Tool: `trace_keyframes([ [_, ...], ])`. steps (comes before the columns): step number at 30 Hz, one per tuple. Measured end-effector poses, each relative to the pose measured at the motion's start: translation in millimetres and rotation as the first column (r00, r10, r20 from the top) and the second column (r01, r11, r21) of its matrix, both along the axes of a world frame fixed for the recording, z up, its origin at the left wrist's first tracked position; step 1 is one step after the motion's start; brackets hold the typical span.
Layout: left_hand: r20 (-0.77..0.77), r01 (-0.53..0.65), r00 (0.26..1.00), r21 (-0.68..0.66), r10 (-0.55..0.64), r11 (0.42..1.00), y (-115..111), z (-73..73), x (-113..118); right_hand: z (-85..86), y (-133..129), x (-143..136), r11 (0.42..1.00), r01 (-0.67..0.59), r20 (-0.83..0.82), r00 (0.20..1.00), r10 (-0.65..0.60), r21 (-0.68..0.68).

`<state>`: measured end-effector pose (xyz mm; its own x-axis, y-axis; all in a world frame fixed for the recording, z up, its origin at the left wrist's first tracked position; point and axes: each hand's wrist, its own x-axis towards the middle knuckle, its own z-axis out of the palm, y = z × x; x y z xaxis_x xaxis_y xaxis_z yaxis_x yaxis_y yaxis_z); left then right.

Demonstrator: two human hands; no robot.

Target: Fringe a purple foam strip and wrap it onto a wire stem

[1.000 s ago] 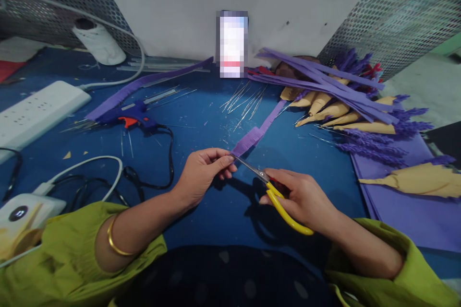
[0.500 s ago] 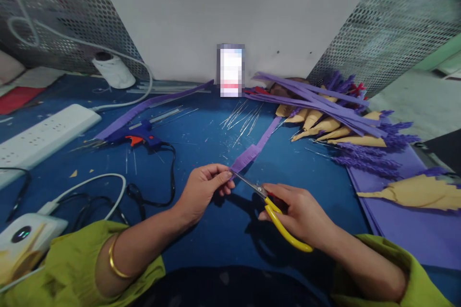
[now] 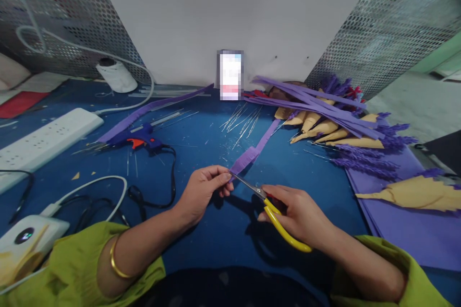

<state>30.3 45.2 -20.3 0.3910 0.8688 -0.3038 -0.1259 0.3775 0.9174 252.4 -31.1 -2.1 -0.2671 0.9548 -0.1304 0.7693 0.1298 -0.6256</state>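
1. Your left hand [image 3: 201, 192], at the centre of the frame, is not released: its thumb and fingers pinch the near end of the purple strip [image 3: 245, 160].

2. Your right hand [image 3: 304, 208], at right of centre, is grasping the scissors [image 3: 286, 232] by the yellow handles. Their tips meet the strip close beside your left fingertips.

3. The strip goes from your pinch toward the upper right, and its far end is near the brown paper cones [image 3: 319, 129]. Its nearer part looks wider, with fine lines across it.

4. The step in hand, I judge, is making small cuts at the end of this strip. I cannot tell if the blades are now fully closed.

5. The next move calls for a firm pinch, a flat strip, and small, even movement of the blades, with your left fingertips kept out of their way.

6. In the left part of the frame lies the blue glue gun [image 3: 146, 135]; at upper right, more purple strips [image 3: 324, 108] rest over the cones. Neither hand touches them.
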Motion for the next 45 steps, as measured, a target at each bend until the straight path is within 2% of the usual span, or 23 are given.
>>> trace_keyframes([
  [9, -0.010, -0.018, 1.000, 0.006, 0.018, 1.000, -1.3, 0.8, 0.2, -1.9, -0.3, 1.6, 0.999, 0.011, -0.015, 1.000, -0.010, 0.042],
  [26, -0.081, -0.028, 0.996, 0.050, 0.032, 0.998, -0.9, 2.3, 1.3, -0.3, 0.2, 2.2, 0.999, 0.005, -0.025, 1.000, -0.004, 0.040],
  [35, -0.086, -0.046, 0.995, 0.033, 0.049, 0.998, -2.4, 2.2, 1.0, -0.9, -0.2, 0.4, 0.996, 0.035, 0.087, 0.995, -0.042, 0.079],
  [45, -0.096, -0.051, 0.994, 0.034, 0.055, 0.998, -2.0, 2.8, 1.8, -1.6, -1.1, 0.3, 0.997, 0.020, 0.088, 0.996, -0.026, 0.075],
])
